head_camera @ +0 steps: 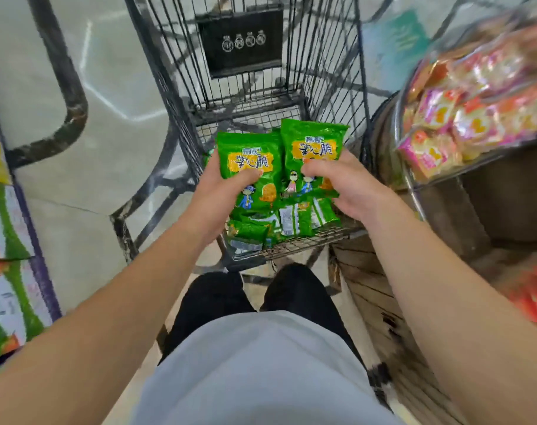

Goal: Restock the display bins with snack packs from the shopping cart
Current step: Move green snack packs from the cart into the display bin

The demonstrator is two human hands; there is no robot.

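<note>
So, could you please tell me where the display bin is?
The display bin sits at the right, beside the shopping cart, holding pink and orange packs.

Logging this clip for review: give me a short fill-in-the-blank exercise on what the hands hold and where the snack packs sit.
1. Each hand, left hand and right hand, grips a snack pack whose main colour is ____.
2. More packs of that colour lie inside the wire shopping ____.
3. The display bin holding pink and orange packs stands on the person's ____ side.

Missing words: green; cart; right
</note>
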